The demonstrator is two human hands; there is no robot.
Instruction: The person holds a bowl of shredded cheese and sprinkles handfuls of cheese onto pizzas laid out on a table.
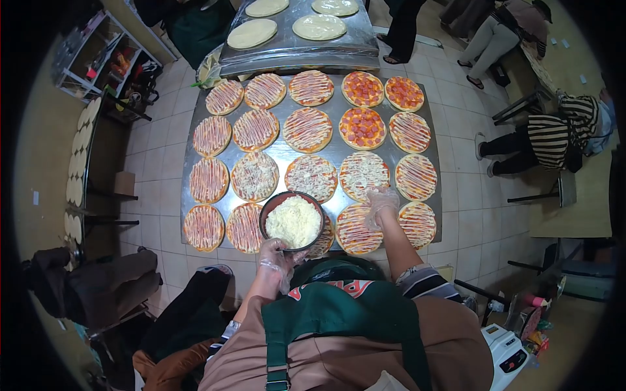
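My left hand (275, 255), in a clear plastic glove, grips the near rim of a dark round bowl (262, 227) full of shredded white cheese (293, 220). The bowl hangs over the front row of pizzas and partly covers one. My right hand (383, 203), gloved too, is over the near edge of a cheese-sprinkled pizza (364, 174). Its fingers are bunched in the loose glove, and what they hold is unclear. Left of that pizza are two more with cheese on them (312, 176) (255, 174). Below my right hand is a sauce-striped pizza (359, 229) without cheese.
Several pizzas with stripes of sauce fill the metal table (435, 189); three at the back right carry diced meat (362, 127). Plain dough rounds (319, 27) lie on another table ahead. People stand at the right (554, 133) and a shelf (107, 58) at the left.
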